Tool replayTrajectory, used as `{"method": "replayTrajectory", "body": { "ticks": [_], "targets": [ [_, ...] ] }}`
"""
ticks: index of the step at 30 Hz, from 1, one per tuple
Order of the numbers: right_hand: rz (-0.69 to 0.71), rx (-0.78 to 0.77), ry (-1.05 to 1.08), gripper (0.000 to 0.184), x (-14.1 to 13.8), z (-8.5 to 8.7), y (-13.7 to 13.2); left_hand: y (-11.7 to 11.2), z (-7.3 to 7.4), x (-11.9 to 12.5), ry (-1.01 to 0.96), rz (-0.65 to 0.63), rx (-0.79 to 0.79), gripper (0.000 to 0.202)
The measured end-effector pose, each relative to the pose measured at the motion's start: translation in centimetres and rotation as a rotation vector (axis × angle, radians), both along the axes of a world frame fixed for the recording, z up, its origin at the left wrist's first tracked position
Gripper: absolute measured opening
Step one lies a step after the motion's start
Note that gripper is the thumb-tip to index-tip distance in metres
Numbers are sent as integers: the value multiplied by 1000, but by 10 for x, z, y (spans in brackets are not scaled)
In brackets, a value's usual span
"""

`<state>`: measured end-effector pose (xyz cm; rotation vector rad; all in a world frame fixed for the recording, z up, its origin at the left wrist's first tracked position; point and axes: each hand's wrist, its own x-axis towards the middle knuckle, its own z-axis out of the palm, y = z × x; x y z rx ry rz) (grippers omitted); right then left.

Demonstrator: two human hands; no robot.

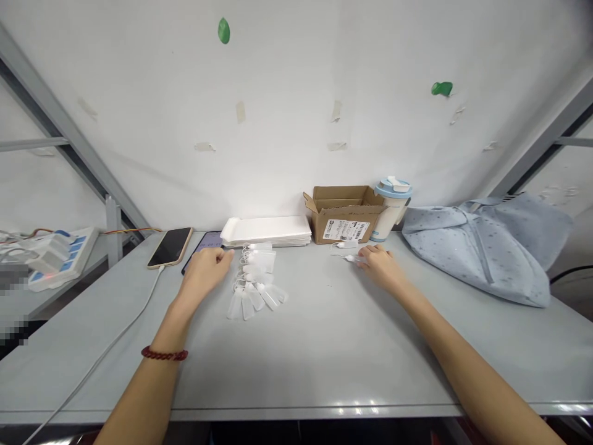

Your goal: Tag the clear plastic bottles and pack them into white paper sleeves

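Curled into a fist, my left hand [207, 270] rests on the table beside a dark phone with a lit screen [212, 240], partly covering it. I see nothing held in it. Just to its right lies a row of small clear-white plastic tags [259, 272] with thin string loops, several of them fanned out at the near end. My right hand [380, 267] is lowered to the table in front of the cardboard box, its fingertips closed on a small white tag [353, 258]. Another white tag [345, 245] lies just beyond it, against the box.
A stack of white envelopes [266, 230] and an open cardboard box [343, 216] stand along the wall. Beside them are a blue-lidded cup [391, 210] and a light-blue cloth bag [482, 247]. A charging phone [170, 247] and a power strip [69, 256] are at left.
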<state>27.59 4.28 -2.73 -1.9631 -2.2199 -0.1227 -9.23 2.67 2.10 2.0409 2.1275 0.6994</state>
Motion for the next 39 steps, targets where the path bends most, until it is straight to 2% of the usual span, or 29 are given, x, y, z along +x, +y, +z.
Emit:
{"method": "replayTrajectory", "body": {
  "ticks": [3, 7, 9, 12, 17, 24, 39],
  "targets": [
    [53, -10, 72, 11, -7, 0, -3, -8, 4, 17, -198, -103, 42, 40],
    [190, -9, 219, 19, -26, 7, -16, -23, 5, 48, -533, -326, -121, 34],
    [303, -65, 515, 25, -38, 13, -27, -30, 3, 60, -641, -414, -237, 29],
    [406, -192, 784, 29, -56, 21, -44, -37, 1, 70, -700, -465, -357, 32],
    [457, -320, 1005, 30, -71, 25, -58, -39, -2, 71, -726, -502, -421, 38],
    [448, -331, 1059, 31, -70, 26, -58, -33, -6, 69, -769, -501, -397, 32],
    [484, -330, 1038, 29, -75, 24, -63, -34, -7, 70, -831, -623, -438, 23]
  ]
}}
